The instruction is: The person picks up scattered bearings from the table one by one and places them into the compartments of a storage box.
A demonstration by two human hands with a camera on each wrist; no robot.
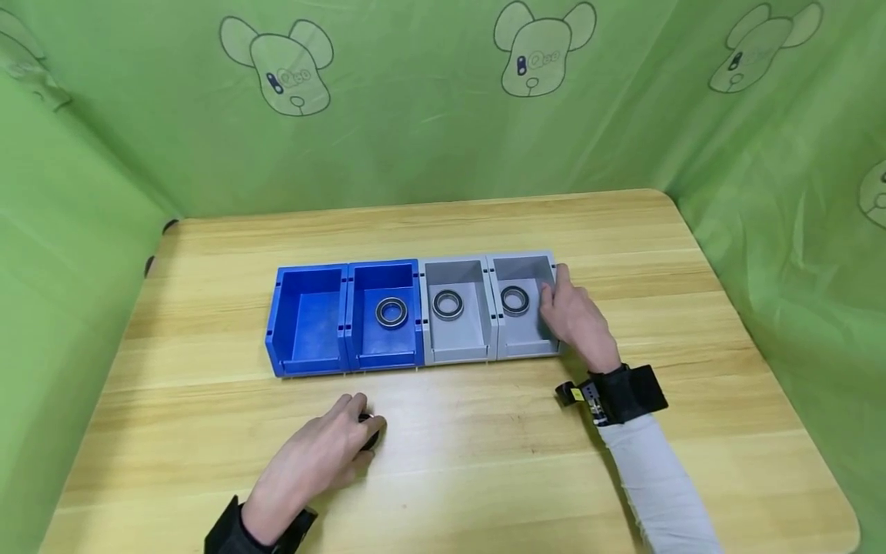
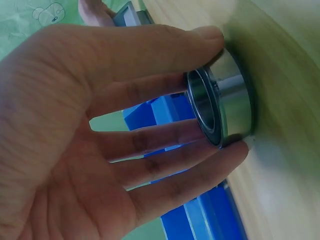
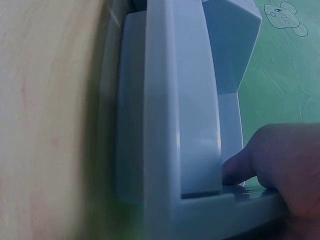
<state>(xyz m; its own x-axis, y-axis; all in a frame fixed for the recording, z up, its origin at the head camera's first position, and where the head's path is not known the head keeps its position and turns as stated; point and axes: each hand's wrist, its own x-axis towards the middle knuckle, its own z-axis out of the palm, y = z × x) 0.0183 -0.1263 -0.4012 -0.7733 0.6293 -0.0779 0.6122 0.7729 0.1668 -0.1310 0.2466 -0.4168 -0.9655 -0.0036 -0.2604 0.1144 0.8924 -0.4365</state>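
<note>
My left hand (image 1: 314,454) holds a ball bearing (image 2: 231,100) close to the tabletop in front of the blue bins, thumb on one side and fingertips on the other. The bearing is mostly hidden in the head view. My right hand (image 1: 580,319) grips the right wall of the outermost grey bin (image 3: 197,100), its thumb inside. A bearing (image 1: 515,301) lies in that bin, another bearing (image 1: 447,305) in the neighbouring grey bin (image 1: 460,350), and a third bearing (image 1: 391,312) in the right-hand blue bin (image 1: 384,360). No bearing shows in the left-hand blue bin (image 1: 311,323).
The bins stand side by side in one row on a wooden table (image 1: 471,469). Green cloth (image 1: 415,146) with printed mouse-like heads surrounds the back and sides of the table.
</note>
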